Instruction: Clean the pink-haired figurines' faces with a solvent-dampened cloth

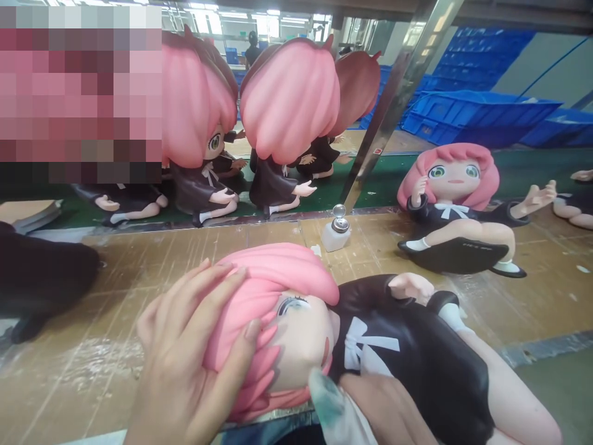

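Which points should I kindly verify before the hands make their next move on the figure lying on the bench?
1. Left hand on the head: ok, spread over the pink hair.
2. Cloth in the right hand: ok, its tip is by the chin.
3. Cloth free of stains: not ok, greenish marks show near its tip.
4. White bottle upright and apart from the lying figure: ok.
5. Bottle's lid closed: not ok, it stands raised.
6. Underside of the head undamaged: cannot tell, it is out of sight.
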`<state>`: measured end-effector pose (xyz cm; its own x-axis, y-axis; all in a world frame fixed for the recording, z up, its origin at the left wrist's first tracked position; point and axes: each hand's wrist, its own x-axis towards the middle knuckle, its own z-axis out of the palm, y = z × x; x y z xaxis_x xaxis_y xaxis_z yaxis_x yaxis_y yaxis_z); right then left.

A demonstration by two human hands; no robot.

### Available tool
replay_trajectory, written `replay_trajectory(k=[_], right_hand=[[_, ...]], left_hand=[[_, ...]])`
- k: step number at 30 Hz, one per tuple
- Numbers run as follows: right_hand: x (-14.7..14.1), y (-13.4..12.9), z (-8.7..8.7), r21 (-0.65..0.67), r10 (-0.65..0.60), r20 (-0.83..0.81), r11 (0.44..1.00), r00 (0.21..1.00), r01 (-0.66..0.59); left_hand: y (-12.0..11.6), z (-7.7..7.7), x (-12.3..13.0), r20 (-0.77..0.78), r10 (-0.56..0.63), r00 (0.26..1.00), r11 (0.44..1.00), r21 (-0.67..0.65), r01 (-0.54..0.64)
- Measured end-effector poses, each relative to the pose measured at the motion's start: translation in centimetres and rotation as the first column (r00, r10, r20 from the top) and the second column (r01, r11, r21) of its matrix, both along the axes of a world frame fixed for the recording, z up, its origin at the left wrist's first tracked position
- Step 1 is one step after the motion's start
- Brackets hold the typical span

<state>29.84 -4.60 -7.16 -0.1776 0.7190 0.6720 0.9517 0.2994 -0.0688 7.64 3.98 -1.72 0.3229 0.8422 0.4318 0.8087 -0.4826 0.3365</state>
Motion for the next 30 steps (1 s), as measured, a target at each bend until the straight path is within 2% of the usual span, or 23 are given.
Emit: replay_trajectory(k=[5, 8, 12, 19, 25, 30], right_hand=[[-2.9, 2.3, -0.6, 0.016, 0.106, -0.228, 0.994, 0.968, -0.105], [-3.6, 3.4, -0.6, -0.013, 0.130, -0.276, 0.990, 0.952, -0.139], [-4.2, 4.0, -0.3, 0.007, 0.106, -0.281, 0.994, 0.954, -0.108], [-2.9, 4.1, -0.5, 0.015, 0.004, -0.204, 1.000, 0.979, -0.001], [-3.4, 4.7, -0.3, 0.014, 0.058, -0.248, 0.998, 0.967, -0.056], [-2.7, 4.5, -0.2, 0.018, 0.007, -0.206, 1.000, 0.978, -0.004]], left_hand=[[-0.1, 0.4, 0.6, 0.040, 0.035, 0.999, 0.999, -0.026, -0.034], [-0.1, 0.2, 0.5, 0.054, 0.028, 0.998, 0.999, -0.020, -0.027], [0.0, -0.1, 0.2, 0.058, 0.032, 0.998, 1.000, -0.003, -0.031], [0.1, 0.1, 0.4, 0.077, 0.081, 0.994, 0.993, -0.087, -0.074], [0.5, -0.1, 0.4, 0.067, 0.082, 0.994, 0.995, -0.070, -0.077], [0.7, -0.3, 0.3, 0.096, 0.078, 0.992, 0.997, -0.008, -0.078]])
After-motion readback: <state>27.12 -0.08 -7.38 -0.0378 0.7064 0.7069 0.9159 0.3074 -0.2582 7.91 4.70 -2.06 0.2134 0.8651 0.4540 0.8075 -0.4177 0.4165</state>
